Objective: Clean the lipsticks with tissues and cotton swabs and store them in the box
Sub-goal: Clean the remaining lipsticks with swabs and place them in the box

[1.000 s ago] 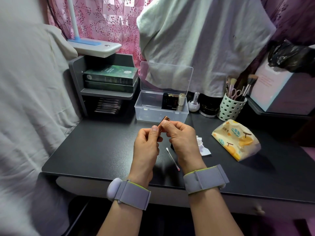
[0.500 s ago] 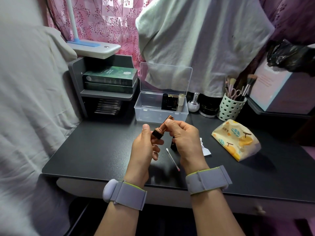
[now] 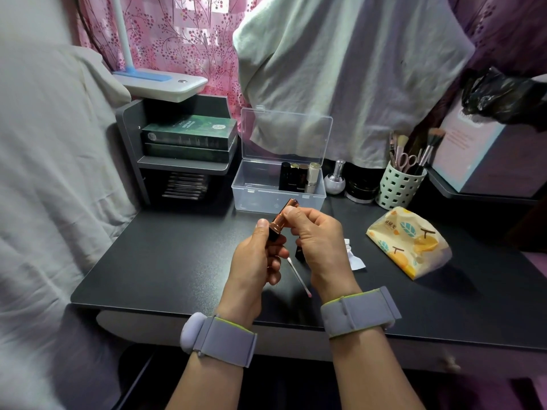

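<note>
Nearby, both hands (image 3: 284,244) pinch a lipstick (image 3: 279,220) between the open box (image 3: 257,196) and a cotton swab (image 3: 297,275).

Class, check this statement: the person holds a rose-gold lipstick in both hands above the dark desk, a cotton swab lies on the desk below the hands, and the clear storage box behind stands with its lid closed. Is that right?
Not quite. The head view shows the clear storage box with its lid open, standing upright behind it. The rest holds: left hand and right hand both hold the rose-gold lipstick above the dark desk, and the cotton swab lies below them.
</note>
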`<state>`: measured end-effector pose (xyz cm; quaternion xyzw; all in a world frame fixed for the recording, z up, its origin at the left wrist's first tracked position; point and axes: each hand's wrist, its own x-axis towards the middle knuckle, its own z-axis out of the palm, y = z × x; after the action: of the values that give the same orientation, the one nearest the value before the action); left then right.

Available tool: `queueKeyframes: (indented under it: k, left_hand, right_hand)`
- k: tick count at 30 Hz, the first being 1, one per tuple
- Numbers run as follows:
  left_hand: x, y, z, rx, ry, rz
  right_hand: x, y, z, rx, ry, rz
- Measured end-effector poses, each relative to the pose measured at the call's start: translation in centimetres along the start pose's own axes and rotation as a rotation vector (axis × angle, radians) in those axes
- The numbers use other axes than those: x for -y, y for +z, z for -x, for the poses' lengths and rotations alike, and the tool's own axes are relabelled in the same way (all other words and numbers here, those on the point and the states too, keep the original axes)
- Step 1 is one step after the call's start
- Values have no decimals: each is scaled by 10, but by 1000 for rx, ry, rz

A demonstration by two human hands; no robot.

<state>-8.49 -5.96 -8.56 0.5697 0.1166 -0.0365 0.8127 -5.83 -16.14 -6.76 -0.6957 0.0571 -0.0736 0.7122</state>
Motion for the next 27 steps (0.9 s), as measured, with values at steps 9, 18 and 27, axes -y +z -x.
queueKeyframes:
  k: [9, 18, 27]
  left_hand:
    - [4, 0, -2, 17, 89, 44]
    - [5, 1, -5, 35, 138, 39]
    - [8, 12, -9, 30, 147, 39]
  right_hand:
    - [-1, -2, -1, -22, -5, -36]
    - [-1, -7, -4, -47, 0, -7]
    - [0, -17, -6, -95, -1, 38]
